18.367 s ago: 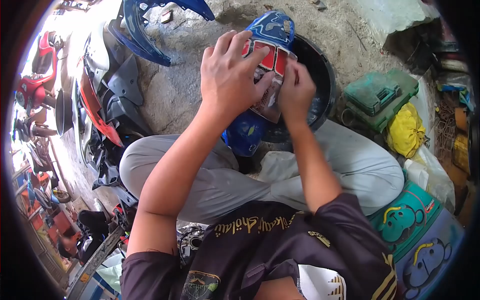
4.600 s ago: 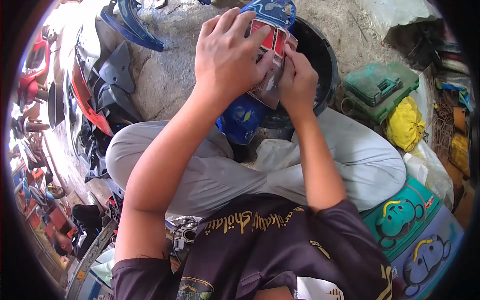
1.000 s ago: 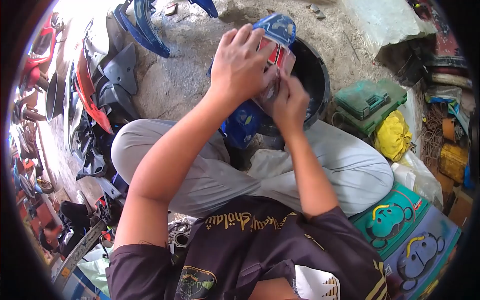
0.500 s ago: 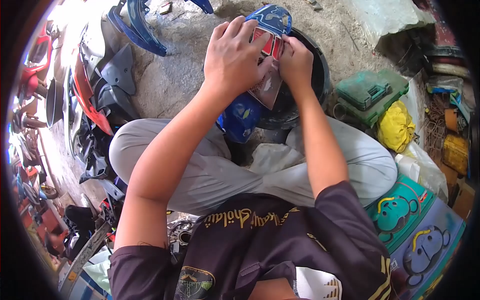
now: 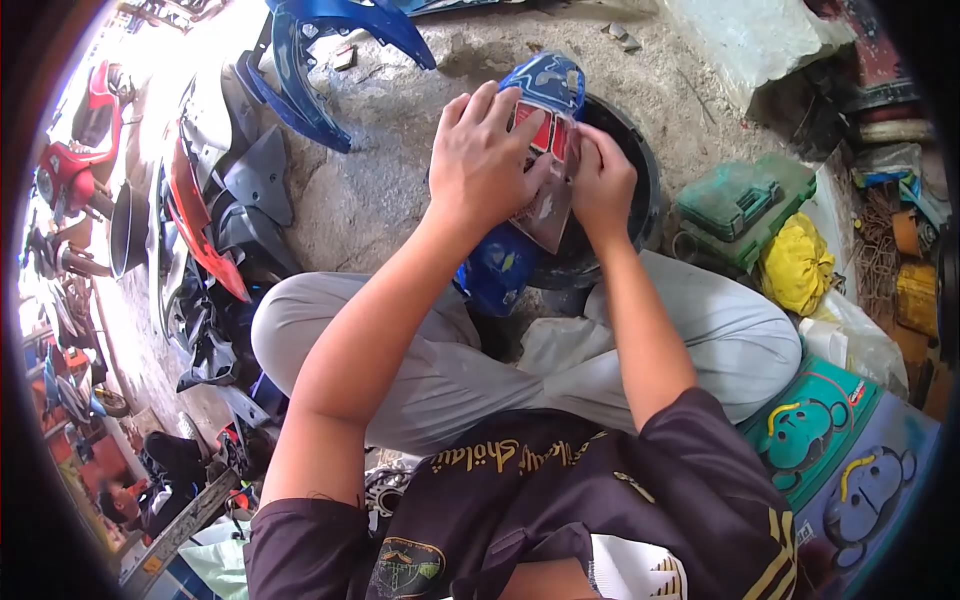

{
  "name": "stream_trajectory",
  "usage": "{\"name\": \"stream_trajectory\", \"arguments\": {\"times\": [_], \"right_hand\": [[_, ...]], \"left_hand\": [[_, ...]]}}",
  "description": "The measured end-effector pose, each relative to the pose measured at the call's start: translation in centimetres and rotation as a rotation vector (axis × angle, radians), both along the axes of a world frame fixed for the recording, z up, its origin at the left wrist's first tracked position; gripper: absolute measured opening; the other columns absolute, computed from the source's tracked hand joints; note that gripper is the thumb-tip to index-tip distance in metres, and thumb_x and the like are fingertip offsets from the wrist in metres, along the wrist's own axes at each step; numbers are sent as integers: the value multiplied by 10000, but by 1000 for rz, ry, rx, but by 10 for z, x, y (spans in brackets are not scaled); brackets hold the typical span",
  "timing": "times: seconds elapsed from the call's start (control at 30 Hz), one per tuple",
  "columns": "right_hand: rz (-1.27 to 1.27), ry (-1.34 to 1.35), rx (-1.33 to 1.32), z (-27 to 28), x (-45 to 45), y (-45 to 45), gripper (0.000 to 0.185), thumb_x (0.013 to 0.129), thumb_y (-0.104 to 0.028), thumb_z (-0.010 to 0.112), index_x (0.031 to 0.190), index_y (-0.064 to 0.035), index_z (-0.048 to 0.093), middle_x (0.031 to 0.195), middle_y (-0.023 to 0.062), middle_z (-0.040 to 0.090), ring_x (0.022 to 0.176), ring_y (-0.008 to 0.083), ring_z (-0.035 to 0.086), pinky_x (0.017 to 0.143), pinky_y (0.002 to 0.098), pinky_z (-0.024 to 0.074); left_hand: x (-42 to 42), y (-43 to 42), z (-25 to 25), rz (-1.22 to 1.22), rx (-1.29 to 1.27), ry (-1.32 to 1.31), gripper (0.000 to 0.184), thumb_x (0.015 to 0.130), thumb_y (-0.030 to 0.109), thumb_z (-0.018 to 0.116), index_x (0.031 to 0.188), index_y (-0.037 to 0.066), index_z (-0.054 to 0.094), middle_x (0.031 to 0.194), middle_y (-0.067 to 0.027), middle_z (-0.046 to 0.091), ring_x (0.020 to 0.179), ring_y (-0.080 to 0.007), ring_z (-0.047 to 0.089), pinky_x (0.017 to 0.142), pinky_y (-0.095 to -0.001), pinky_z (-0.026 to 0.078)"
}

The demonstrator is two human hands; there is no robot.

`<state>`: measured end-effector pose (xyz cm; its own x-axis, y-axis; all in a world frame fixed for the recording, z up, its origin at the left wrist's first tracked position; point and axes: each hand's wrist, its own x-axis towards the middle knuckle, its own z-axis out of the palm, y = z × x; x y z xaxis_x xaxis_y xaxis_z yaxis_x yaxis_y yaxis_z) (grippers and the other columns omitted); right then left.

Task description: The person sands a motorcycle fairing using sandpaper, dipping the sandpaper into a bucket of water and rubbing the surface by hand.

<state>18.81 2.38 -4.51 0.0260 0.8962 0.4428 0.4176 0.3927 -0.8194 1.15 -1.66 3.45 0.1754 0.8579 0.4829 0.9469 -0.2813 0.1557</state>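
Observation:
A glossy blue plastic panel (image 5: 497,265) rests across a round black tub (image 5: 643,165) in front of my crossed legs. Over the panel lies a decal sheet (image 5: 546,222), with red, white-edged shapes near its top and a see-through, brownish pointed lower end. My left hand (image 5: 485,160) lies flat on the sheet and panel, its fingers stretched out and the thumb apart. On the other side, the fingers of my right hand (image 5: 602,185) are closed on the sheet's right edge. Both hands hide part of the red shapes.
Blue curved panels (image 5: 300,75) lie on the concrete at upper left, with grey and red panels (image 5: 205,235) below. To the right are a green case (image 5: 740,205), a yellow bundle (image 5: 797,262) and printed teal boxes (image 5: 810,425). A pale stone block (image 5: 765,45) stands at upper right.
The camera view has tilted, so everything sits lower and a little to the right. Both hands stay on the sheet and panel with nearly the same hold.

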Motion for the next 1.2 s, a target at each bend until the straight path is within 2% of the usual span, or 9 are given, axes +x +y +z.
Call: {"name": "stream_trajectory", "arguments": {"times": [0.07,0.1,0.3,0.4,0.63,0.83,1.03,1.13,1.2], "right_hand": [[-88,157,-138,-17,8,-21,225,1071,-75,580,1173,22,756,964,163,780,877,265,768,800,398,586],[-58,213,-230,-16,10,-28,238,1082,-81,586,1245,16,730,972,94,769,893,156,727,805,340,576],[94,255,-379,-23,10,-23,368,1064,-10,622,1430,27,595,1055,58,707,958,98,661,868,260,542],[105,460,-393,-22,13,-19,333,1009,-28,673,1338,29,665,1037,94,746,907,136,710,827,287,575],[330,467,-764,5,37,20,378,904,70,710,1278,26,690,1033,73,758,947,149,736,853,284,595],[206,437,-424,-4,23,12,217,930,19,746,1140,-30,720,1005,49,743,921,125,720,809,301,595],[-11,-59,41,-16,16,-12,147,921,2,757,1060,-29,723,1034,126,755,928,267,764,857,354,608],[2,-90,216,-17,13,-21,157,915,4,746,1068,-32,734,1088,159,761,989,346,764,889,366,607],[59,23,146,-25,15,-26,155,945,-6,743,1098,-25,746,1132,158,776,1037,306,770,893,353,602]], "left_hand": [[0,3,-1,5,17,4,442,836,393,831,1229,191,806,1368,-105,694,1353,-326,604,1140,-494,449],[1,2,-3,6,19,7,442,834,394,832,1225,191,806,1366,-104,695,1350,-326,606,1138,-494,450],[-1,1,-2,-8,4,6,444,823,378,837,1225,194,801,1368,-95,692,1344,-321,610,1137,-496,449],[-2,1,-1,-1,-2,3,447,820,378,838,1227,196,802,1371,-89,688,1349,-317,607,1138,-496,449],[-2,1,-1,-23,37,-11,437,824,378,819,1195,148,806,1319,-113,694,1311,-310,609,1133,-478,446],[-4,1,-2,-6,12,-15,432,833,386,824,1216,189,812,1353,-86,696,1342,-309,611,1145,-490,451],[-4,1,-1,-6,11,-14,426,835,388,818,1209,184,814,1348,-90,702,1337,-314,613,1151,-492,448],[-5,1,-3,-10,20,-19,425,836,380,815,1210,178,813,1345,-93,705,1333,-317,617,1150,-493,449],[-5,1,-3,-10,22,-18,422,837,377,813,1209,177,813,1343,-94,706,1333,-319,619,1151,-493,450]]}}
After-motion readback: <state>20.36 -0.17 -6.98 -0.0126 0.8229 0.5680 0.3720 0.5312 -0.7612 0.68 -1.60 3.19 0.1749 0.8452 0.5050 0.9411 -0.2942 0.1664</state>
